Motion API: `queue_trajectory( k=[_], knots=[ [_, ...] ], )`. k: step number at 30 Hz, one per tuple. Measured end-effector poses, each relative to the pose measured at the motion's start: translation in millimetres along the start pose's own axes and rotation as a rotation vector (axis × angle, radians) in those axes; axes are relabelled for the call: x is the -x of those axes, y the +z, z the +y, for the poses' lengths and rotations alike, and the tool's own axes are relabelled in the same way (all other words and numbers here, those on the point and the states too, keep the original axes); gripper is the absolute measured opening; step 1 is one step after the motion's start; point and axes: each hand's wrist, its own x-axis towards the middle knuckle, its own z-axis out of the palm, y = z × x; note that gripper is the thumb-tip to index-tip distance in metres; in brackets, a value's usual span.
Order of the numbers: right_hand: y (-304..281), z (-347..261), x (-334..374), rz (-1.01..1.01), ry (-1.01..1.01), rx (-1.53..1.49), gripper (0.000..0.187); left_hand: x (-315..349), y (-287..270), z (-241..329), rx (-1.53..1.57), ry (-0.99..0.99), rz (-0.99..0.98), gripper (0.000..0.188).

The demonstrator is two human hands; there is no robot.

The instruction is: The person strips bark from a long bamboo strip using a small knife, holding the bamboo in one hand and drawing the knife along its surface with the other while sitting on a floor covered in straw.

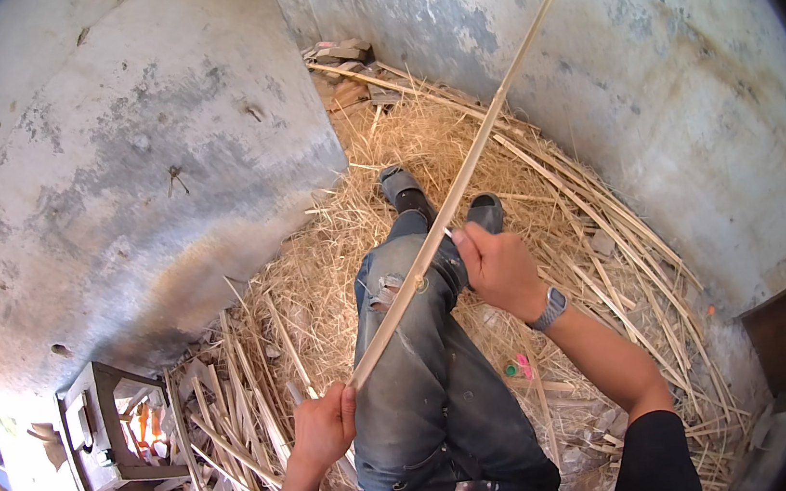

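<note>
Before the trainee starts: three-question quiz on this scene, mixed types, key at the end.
1. Which hand grips the near end of the long, pale, flat wooden strip?
2. True or false: the silver-grey wristwatch is worn on the right wrist.
3. What lies around the feet in dark footwear?
a) green carpet
b) thin, dry, straw-coloured shavings
c) white gravel

Key: 1. The left hand. 2. True. 3. b.
</note>
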Motion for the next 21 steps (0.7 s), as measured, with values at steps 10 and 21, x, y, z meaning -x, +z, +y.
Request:
queue_trajectory(
  k=[10,21],
  knots=[
    [-4,-1,3,0.003,0.072,-0.021,0.036,-9,4,9,-0.002,0.026,0.021,0.031],
    [18,-14,23,-0.041,-0.063,0.029,0.035,-12,3,13,0.036,-0.017,0.018,0.029]
  ],
)
